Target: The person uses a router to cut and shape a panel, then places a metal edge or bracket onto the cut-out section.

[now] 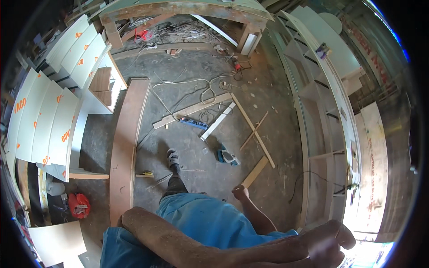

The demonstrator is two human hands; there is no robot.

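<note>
My left arm bends across the lower edge, and my left hand (pixel 328 241) is raised close at the lower right. A pale blur covers part of it, so its grip is unclear. Farther down, my right hand (pixel 240 192) is closed at the near end of a flat wooden board (pixel 256 171), which it appears to hold. That board slants up to the right over the floor. Just beyond my right hand, a blue-green power tool (pixel 228 156) lies on the concrete. Thin wood strips (pixel 252 129) lie past the board, two of them crossing.
A long brown panel (pixel 127 134) lies along my left, beside stacked white panels (pixel 44 116). A long white shelf frame (pixel 319 102) stands at right. A blue power strip (pixel 194 123) and loose cable (pixel 178 85) lie ahead, before a wooden workbench (pixel 178 13). A red bag (pixel 79 206) sits lower left.
</note>
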